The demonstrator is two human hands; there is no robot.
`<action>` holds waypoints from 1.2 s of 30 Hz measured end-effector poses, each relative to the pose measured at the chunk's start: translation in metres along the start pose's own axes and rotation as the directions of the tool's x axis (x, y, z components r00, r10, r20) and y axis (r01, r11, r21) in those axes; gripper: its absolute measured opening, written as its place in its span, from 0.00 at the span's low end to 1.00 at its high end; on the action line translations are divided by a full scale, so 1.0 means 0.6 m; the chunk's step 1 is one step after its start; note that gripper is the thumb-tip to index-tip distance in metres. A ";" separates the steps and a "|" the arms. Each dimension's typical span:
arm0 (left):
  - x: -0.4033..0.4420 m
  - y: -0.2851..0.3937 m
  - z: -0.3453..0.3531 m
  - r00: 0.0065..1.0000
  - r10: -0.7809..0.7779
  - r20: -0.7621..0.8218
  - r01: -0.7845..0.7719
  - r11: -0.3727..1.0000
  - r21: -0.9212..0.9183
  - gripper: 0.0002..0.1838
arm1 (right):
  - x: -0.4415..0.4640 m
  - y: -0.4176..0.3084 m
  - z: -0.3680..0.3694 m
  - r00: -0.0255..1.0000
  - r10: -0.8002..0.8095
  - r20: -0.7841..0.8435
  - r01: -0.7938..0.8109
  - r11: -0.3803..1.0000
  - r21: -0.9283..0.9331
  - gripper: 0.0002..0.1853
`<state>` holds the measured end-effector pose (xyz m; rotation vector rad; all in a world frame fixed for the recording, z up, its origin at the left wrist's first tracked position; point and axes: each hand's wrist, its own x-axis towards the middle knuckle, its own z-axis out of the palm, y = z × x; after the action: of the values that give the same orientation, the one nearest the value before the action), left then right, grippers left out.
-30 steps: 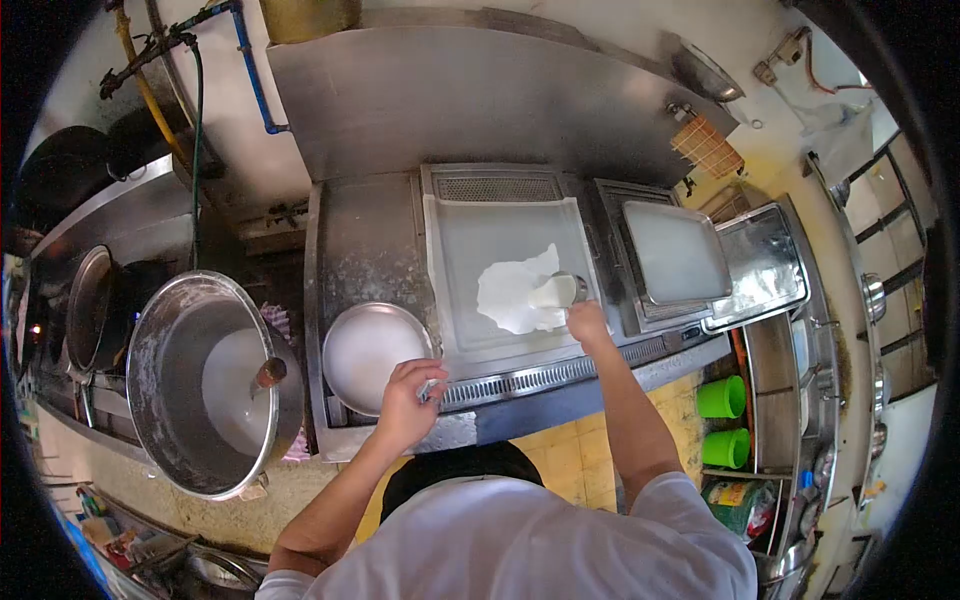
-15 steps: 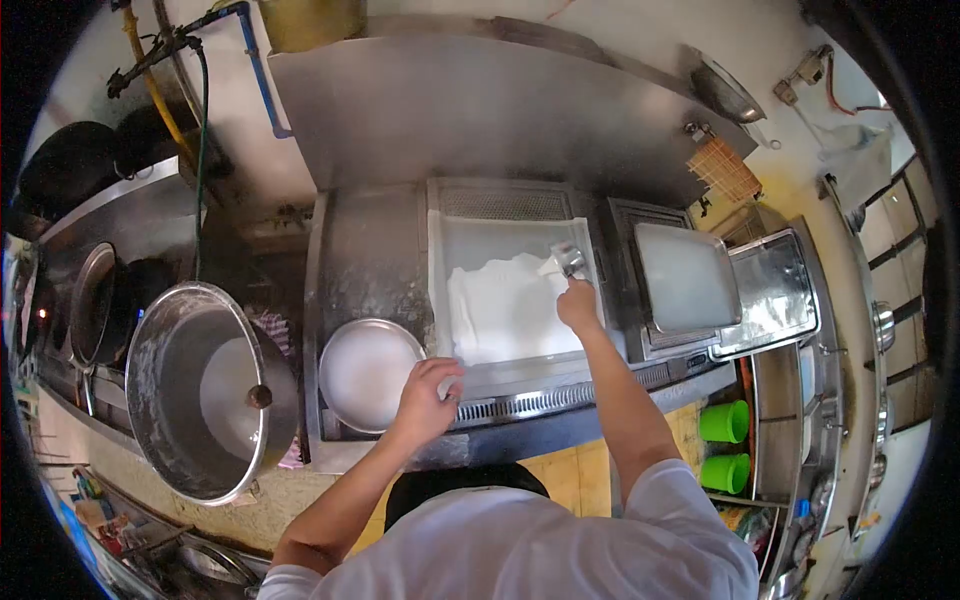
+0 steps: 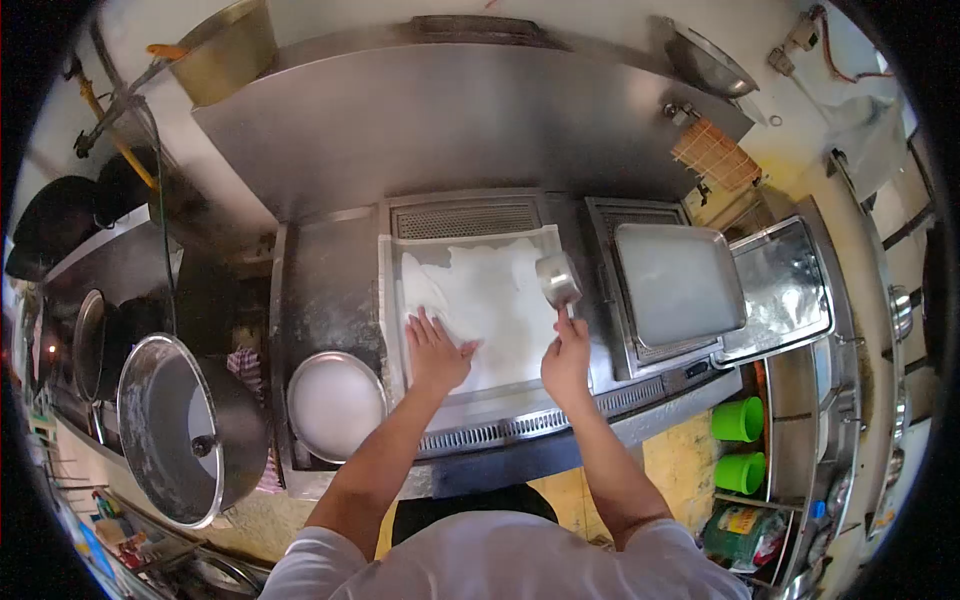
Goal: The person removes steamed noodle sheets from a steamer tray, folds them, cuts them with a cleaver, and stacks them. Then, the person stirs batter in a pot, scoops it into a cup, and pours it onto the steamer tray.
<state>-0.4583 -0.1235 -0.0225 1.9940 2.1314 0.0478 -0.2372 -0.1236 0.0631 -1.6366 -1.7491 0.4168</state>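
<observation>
Where the scene begins at the left, a deep metal pot (image 3: 245,450) stands beside the worktop (image 3: 330,290), with white liquid (image 3: 195,465) in it. Next comes a round pan (image 3: 302,445) on the near left of the worktop, also holding something white and smooth.

Right of that lies the pale cloth (image 3: 388,300), and a white batter (image 3: 490,320) (batter by its look, at least) covers most of it. The middle looks coated; uneven margins along the far edge and a greyer patch near the far left corner seem not yet covered, so I judge the spreading well advanced but unfinished.

The left hand (image 3: 440,355) is over the near left part of the batter, palm down, fingers spread and grasping nothing; whether it presses on the surface, I cannot tell. The batter reaches from beneath those fingers across to the right hand (image 3: 567,360), which is just off its near right side, closed around the handle of a metal ladle (image 3: 557,278). The ladle's cup is at the cloth's right edge.

Farther right sit a rectangular tray (image 3: 700,331) with cloudy white contents, then a shiny metal tray (image 3: 785,300).
</observation>
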 end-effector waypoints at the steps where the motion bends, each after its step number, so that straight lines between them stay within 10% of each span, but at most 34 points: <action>1: 0.021 0.005 -0.005 1.000 -0.013 -0.019 0.014 1.000 0.013 0.53 | -0.015 0.004 -0.012 1.000 0.015 -0.002 -0.015 0.999 0.042 0.32; 23: 0.208 0.236 0.004 0.980 0.116 -0.159 -0.129 0.989 -0.073 0.51 | -0.082 0.060 -0.144 0.988 0.060 0.139 -0.088 0.976 0.201 0.31; 31: -0.017 0.078 -0.055 0.944 -0.020 -0.329 -0.104 0.929 -0.355 0.38 | -0.032 0.087 -0.045 0.966 -0.211 0.147 0.220 0.974 -0.047 0.33; 36: -0.125 -0.155 -0.008 0.870 -0.323 -0.371 0.188 0.915 -0.357 0.34 | -0.044 0.058 -0.002 0.962 -0.164 0.216 0.167 0.986 0.003 0.31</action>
<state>-0.5464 -0.2044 -0.0239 1.6059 2.4400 0.7928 -0.2119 -0.1441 0.0342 -1.4858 -2.0377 0.5185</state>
